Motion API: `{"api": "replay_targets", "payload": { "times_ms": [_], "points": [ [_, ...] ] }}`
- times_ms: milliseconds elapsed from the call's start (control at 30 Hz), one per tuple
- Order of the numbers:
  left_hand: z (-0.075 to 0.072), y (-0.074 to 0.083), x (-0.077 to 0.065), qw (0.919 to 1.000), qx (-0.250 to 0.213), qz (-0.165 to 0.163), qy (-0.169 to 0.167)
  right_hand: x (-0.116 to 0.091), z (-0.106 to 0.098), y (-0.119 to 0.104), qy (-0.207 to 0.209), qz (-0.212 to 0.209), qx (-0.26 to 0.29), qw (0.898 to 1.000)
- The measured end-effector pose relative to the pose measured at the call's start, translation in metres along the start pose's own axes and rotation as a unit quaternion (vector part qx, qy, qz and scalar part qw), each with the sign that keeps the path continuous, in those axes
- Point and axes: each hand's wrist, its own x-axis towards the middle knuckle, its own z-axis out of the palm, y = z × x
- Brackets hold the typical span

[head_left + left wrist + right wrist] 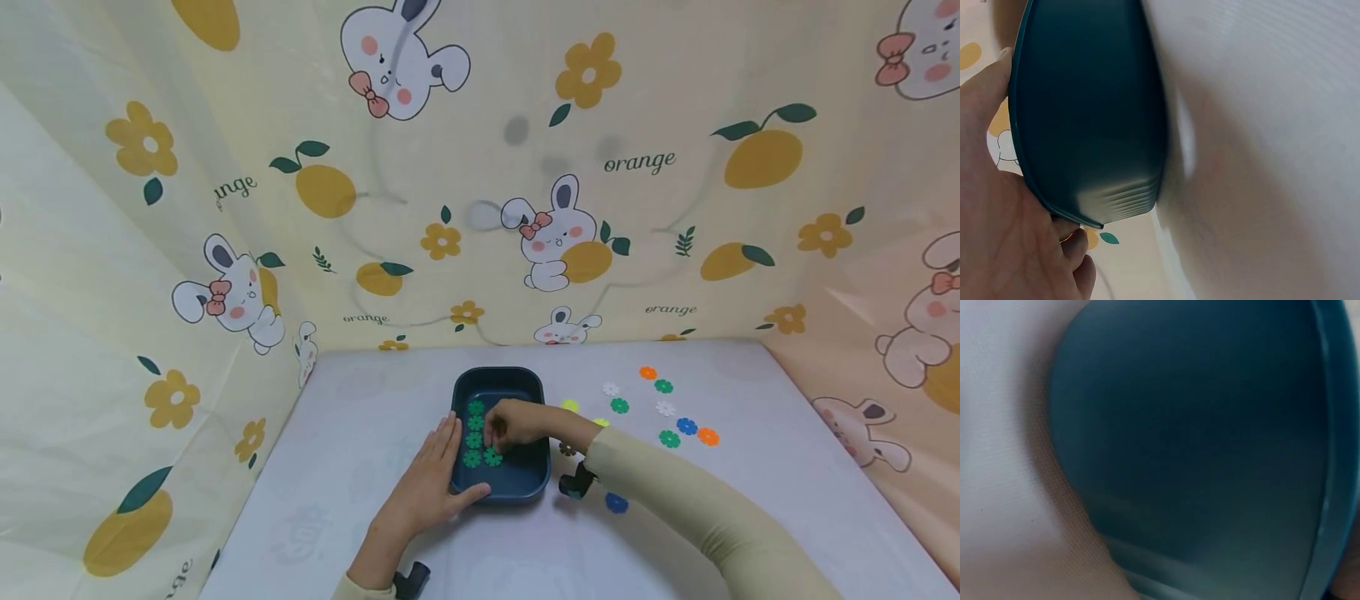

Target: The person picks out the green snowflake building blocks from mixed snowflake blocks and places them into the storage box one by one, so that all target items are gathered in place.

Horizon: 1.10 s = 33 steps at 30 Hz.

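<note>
Left hand: the left hand [423, 475] is opening wide round the near-left corner of the dark blue tray [522, 481], fingers running straight along the left rim, thumb touching the near rim.
Landmark: that tray is sitting flat on the desk [337, 467].
Green column: four green flower pieces [474, 439] are lining up inside the tray, along its left wall.
Fifth green: another green flower piece [492, 457] is lying just right of the column's near end, inside the tray.
Right hand: the right hand [516, 422] is reaching in over the tray's right rim, fingers bending narrow right by that fifth piece; whether they are gripping it, I cannot tell.
Just right of the tray: two yellow pieces [570, 406] and a brown piece [567, 448] are peeking out around the right arm.
Near-right of the tray: a blue piece [617, 502] is lying below the cream sleeve [675, 492].
Farther right of the tray: white, green, orange and blue pieces [687, 426] are scattering loosely.
</note>
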Motion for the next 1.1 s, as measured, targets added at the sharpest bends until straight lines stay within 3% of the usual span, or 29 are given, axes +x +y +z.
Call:
{"api": "replay_targets", "payload": {
  "times_ms": [400,733,867,1100],
  "points": [
    [0.0,0.002,0.001,1.0,0.007,0.003,0.0,-0.008,-0.004,0.002,0.039,-0.015,-0.012,0.999],
    [0.001,0.002,0.002,0.9999,0.01,-0.014,-0.002,-0.058,-0.03,0.006,0.144,-0.046,0.017,0.988],
    [0.002,0.002,0.001,0.9998,0.014,-0.013,0.003,-0.084,-0.041,0.016,0.182,-0.019,0.025,0.983],
    [0.003,0.002,0.001,0.9998,0.015,-0.01,0.006,-0.122,-0.054,0.054,0.249,0.07,0.025,0.966]
  ]
}}
